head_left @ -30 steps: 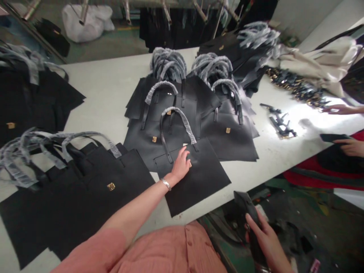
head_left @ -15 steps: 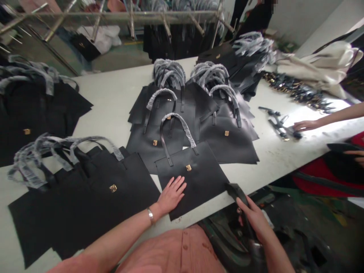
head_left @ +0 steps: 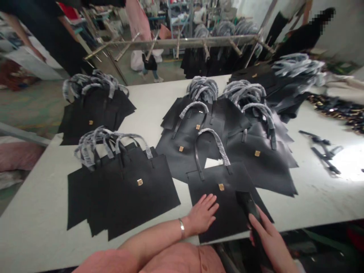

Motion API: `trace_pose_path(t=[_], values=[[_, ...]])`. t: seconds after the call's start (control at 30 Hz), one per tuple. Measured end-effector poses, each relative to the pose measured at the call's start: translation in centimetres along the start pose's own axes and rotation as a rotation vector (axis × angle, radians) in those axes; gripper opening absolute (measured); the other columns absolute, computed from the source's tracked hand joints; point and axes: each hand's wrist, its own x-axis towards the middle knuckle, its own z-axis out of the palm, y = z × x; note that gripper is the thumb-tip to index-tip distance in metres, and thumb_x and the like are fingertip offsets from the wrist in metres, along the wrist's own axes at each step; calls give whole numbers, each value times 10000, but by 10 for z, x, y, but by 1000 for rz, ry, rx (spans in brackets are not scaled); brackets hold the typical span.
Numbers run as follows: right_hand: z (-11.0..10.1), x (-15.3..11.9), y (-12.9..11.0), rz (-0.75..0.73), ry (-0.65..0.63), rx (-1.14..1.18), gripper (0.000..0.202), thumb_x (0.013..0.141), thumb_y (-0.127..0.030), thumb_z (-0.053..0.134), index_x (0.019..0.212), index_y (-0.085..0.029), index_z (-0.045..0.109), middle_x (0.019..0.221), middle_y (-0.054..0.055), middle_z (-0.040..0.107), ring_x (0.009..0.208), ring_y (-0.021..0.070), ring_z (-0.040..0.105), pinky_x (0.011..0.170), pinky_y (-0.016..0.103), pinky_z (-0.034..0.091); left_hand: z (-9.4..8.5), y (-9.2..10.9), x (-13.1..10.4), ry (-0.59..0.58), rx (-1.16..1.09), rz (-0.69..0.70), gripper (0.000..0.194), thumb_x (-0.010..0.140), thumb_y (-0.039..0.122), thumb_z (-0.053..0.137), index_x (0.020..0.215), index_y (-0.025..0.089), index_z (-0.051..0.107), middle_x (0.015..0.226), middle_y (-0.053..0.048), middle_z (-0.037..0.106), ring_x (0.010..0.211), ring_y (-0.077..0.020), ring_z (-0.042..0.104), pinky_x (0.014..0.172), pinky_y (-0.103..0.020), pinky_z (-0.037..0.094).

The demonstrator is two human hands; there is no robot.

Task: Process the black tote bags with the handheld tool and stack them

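Flat on the lower left part of a black bag panel (head_left: 227, 216) lies my left hand (head_left: 203, 214), open with its fingers spread. The panel has a small gold clasp (head_left: 221, 187) and one strap handle (head_left: 214, 142) wrapped in clear film. My right hand (head_left: 265, 231) is closed around a black hose nozzle (head_left: 250, 206). Its flat, wide end is over the right side of this panel; whether it touches cannot be made out. Left of my arm, a fanned stack of similar black panels (head_left: 122, 197) rests on the table.
The white table (head_left: 159, 223) holds further panel stacks (head_left: 196, 155) behind and black panels (head_left: 264, 163) at right. Black straps (head_left: 324, 149) and a pile of gold-and-black hardware (head_left: 338, 108) lie farther right. A metal rack (head_left: 182, 42) stands beyond; a person in dark clothes (head_left: 54, 34) is at upper left.
My right hand has brought the nozzle from beyond the panel's right edge to over the panel. My left hand stays flat on it. The view has turned left; the co-worker's hand at right is out of view.
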Motion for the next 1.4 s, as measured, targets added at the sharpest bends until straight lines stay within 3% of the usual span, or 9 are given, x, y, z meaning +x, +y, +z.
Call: trace_pose_path(t=[0.1,0.2,0.27,0.4,0.53,0.73,0.97,1.17,1.4], values=[[38,6,-25,-34,-166,-83,764,828,-598,556,1488,-242,408,580,-44,632,484,202,608,506,311,496,-4,0,-5,39,-75,-4,423,992,322,465,1379,151,486,1504,-116,449,1444,-225,338,1220,-447,230],[68,18,-45,-73,-251,-172,723,861,-554,524,1491,-219,410,548,-45,605,454,195,602,484,303,478,-10,-18,-20,131,-36,-121,404,969,305,503,1345,159,516,1466,-134,485,1412,-265,387,1214,-521,208],[83,28,-58,-84,-300,-194,688,873,-520,525,1479,-210,428,548,-41,599,446,190,604,474,298,478,-12,-32,-28,147,13,-166,427,950,307,544,1351,164,512,1467,-144,478,1409,-284,388,1202,-521,240],[102,50,-85,-81,-352,-199,648,882,-485,531,1457,-198,448,580,-37,594,415,167,583,422,280,465,-12,-47,-35,103,68,-106,447,963,338,535,1377,175,488,1470,-132,477,1417,-272,377,1189,-472,286],[108,62,-104,-70,-395,-188,621,885,-491,521,1441,-223,450,577,-60,566,395,142,567,395,251,441,-15,-46,-35,109,98,-87,452,984,375,497,1378,154,494,1480,-139,465,1416,-270,376,1198,-448,263],[102,58,-110,-12,-451,-198,689,858,-524,509,1441,-165,435,545,-59,545,368,163,556,352,264,429,-24,-43,-35,125,109,-83,454,981,362,496,1380,145,499,1459,-142,491,1406,-261,387,1203,-428,248],[112,58,-122,-147,-303,-245,691,854,-547,532,1461,-229,440,577,-56,583,445,156,595,459,263,486,-20,-43,-36,154,118,-85,444,990,360,477,1370,133,507,1440,-145,512,1396,-260,404,1202,-430,252],[122,34,-105,-123,-536,-324,713,844,-553,511,1445,-172,468,553,-45,598,393,159,577,394,258,445,-6,-47,-36,180,104,4,344,987,281,479,1271,115,577,1254,-113,656,1254,-213,553,1175,-377,312],[148,38,-122,-203,-534,-423,641,891,-481,500,1446,-160,483,473,-35,597,421,193,617,449,269,472,-3,-48,-33,162,75,-2,297,967,276,508,1206,122,597,1179,-101,681,1223,-213,566,1155,-368,335]])
